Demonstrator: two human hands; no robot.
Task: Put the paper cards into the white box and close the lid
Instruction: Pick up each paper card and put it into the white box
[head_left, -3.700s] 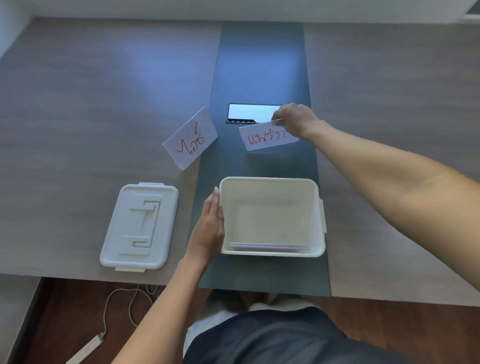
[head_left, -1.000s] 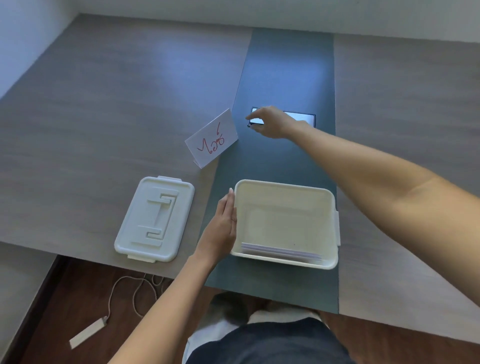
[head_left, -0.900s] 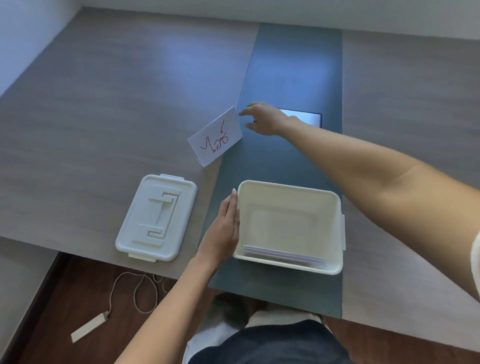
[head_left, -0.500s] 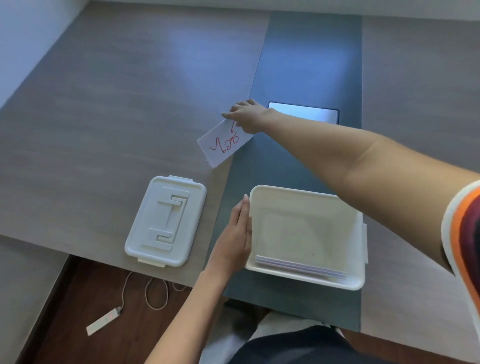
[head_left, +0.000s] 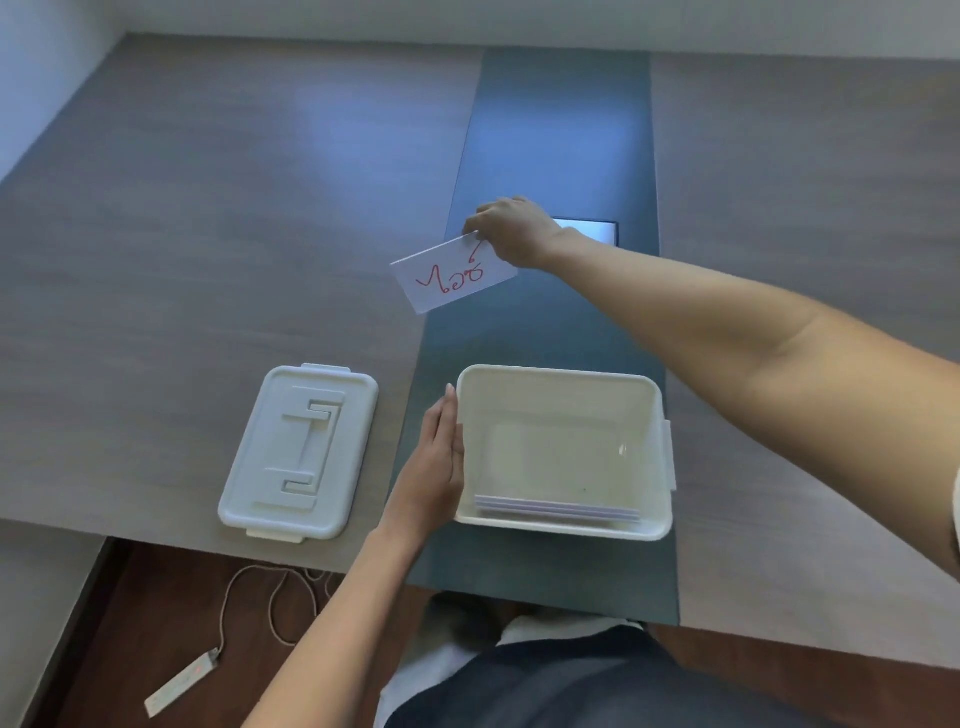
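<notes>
The white box (head_left: 562, 371) stands open on the dark strip near the table's front edge. Several paper cards (head_left: 557, 510) lean against its near wall inside. My left hand (head_left: 435, 465) lies flat against the box's left wall, fingers together. Beyond the box, my right hand (head_left: 514, 230) pinches the top right corner of a white paper card (head_left: 451, 273) with red writing, lifted off the table. The white lid (head_left: 300, 451) lies flat on the table, left of the box.
A metal cable hatch (head_left: 592, 230) sits in the dark strip (head_left: 556, 130) behind my right hand. Below the table's front edge, a white power strip (head_left: 182, 684) and its cord lie on the brown floor.
My right hand reached left, took hold of the red-lettered card and lifted it off the table toward the dark strip. An earlier card has gone from the table. My left hand stayed on the box.
</notes>
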